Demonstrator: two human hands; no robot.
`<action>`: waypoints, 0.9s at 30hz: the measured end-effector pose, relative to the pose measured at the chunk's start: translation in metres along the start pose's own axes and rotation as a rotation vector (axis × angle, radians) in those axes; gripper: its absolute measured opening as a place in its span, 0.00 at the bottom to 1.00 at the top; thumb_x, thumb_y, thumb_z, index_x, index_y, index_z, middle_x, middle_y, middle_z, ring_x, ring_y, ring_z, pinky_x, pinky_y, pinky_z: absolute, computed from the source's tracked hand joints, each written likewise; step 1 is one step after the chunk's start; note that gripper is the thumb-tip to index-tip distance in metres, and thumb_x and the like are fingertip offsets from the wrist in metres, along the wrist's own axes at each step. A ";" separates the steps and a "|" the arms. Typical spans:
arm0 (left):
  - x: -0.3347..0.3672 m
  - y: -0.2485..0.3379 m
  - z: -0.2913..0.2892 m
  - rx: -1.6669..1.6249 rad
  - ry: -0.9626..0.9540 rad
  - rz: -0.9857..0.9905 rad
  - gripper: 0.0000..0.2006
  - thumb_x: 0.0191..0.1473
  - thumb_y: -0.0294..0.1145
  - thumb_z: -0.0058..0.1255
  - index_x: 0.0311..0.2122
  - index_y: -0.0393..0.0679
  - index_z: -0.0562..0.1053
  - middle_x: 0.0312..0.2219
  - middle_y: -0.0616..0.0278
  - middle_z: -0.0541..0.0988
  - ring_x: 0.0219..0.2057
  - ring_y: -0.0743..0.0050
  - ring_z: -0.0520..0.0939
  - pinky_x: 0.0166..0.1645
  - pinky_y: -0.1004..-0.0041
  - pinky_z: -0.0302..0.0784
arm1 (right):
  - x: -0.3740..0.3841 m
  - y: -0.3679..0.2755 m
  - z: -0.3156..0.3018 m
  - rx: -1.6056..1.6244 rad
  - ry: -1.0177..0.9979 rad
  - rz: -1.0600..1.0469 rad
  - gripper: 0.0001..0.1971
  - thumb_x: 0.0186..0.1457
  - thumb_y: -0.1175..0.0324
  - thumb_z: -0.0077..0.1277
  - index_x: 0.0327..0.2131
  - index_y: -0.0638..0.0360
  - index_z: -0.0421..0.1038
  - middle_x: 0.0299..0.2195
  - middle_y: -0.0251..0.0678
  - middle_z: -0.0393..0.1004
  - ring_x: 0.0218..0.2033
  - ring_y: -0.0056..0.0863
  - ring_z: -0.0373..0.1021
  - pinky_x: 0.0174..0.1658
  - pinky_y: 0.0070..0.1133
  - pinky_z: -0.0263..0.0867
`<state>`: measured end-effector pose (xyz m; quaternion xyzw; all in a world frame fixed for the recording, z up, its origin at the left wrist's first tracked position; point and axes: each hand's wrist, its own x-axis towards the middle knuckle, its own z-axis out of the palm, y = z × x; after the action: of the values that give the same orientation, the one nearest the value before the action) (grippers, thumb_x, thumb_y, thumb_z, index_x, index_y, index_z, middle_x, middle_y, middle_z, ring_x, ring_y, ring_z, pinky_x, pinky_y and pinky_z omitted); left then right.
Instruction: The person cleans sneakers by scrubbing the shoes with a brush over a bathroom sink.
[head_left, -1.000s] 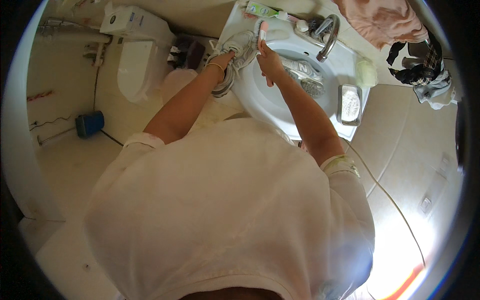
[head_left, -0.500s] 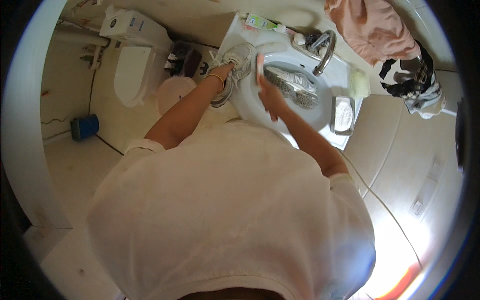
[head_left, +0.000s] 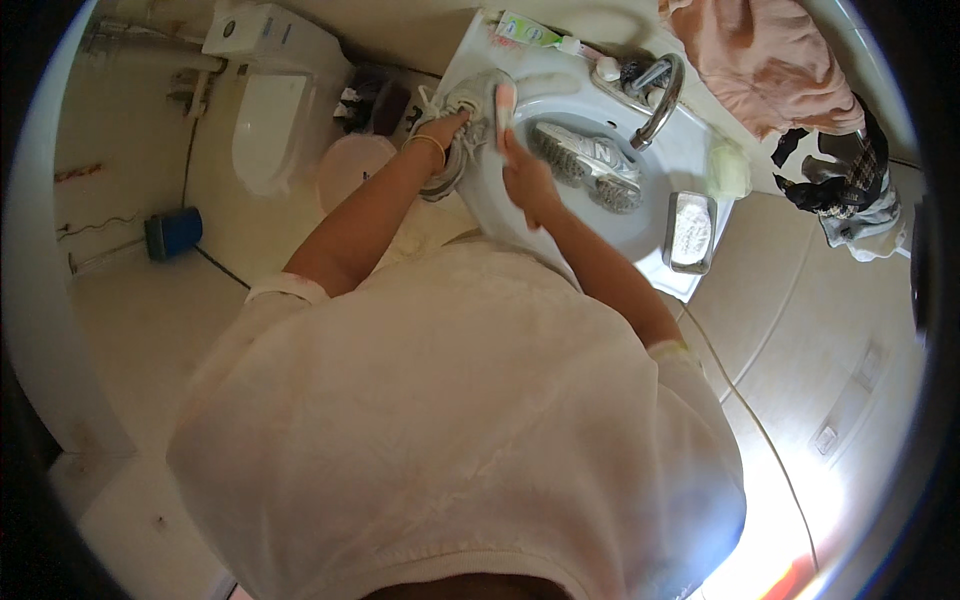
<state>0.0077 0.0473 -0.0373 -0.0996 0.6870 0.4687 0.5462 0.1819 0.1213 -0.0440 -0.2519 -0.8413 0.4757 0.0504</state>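
By sink [head_left: 645,260] — shoe [head_left: 476,96] in left hand [head_left: 441,131], brush [head_left: 505,98] in right hand [head_left: 529,184].

Left hand [head_left: 440,131] and right hand [head_left: 529,184] gripping, forearms [head_left: 350,217] converging forward.

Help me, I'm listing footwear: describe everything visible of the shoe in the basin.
The shoe looks like a grey-and-white sneaker, its upper perhaps synthetic. It lies tipped on its side in the white basin, its knobbly dark sole turned away from the faucet. The right hand is close, not gripping it.
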 end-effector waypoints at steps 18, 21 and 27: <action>0.007 0.012 0.011 0.039 0.238 -0.024 0.34 0.42 0.48 0.52 0.51 0.35 0.60 0.51 0.53 0.61 0.48 0.64 0.65 0.50 0.72 0.60 | 0.002 0.023 0.030 0.159 0.089 0.084 0.31 0.46 0.73 0.37 0.56 0.56 0.43 0.33 0.54 0.69 0.21 0.40 0.68 0.26 0.27 0.66; 0.018 0.002 0.000 -0.073 0.254 -0.059 0.34 0.42 0.48 0.53 0.50 0.36 0.61 0.48 0.53 0.64 0.46 0.64 0.67 0.49 0.72 0.61 | 0.049 -0.031 -0.043 0.340 -0.205 0.516 0.30 0.47 0.76 0.34 0.56 0.49 0.43 0.22 0.41 0.68 0.19 0.38 0.67 0.18 0.30 0.64; 0.002 0.011 0.007 -0.100 0.202 -0.020 0.35 0.39 0.49 0.55 0.50 0.36 0.61 0.47 0.54 0.65 0.45 0.64 0.67 0.49 0.73 0.61 | -0.001 -0.008 -0.004 0.183 -0.145 0.281 0.29 0.47 0.74 0.33 0.56 0.47 0.45 0.33 0.51 0.69 0.28 0.46 0.69 0.22 0.32 0.65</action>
<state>0.0047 0.0591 -0.0332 -0.1804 0.7135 0.4843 0.4731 0.1809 0.1202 -0.0351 -0.3263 -0.7525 0.5695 -0.0545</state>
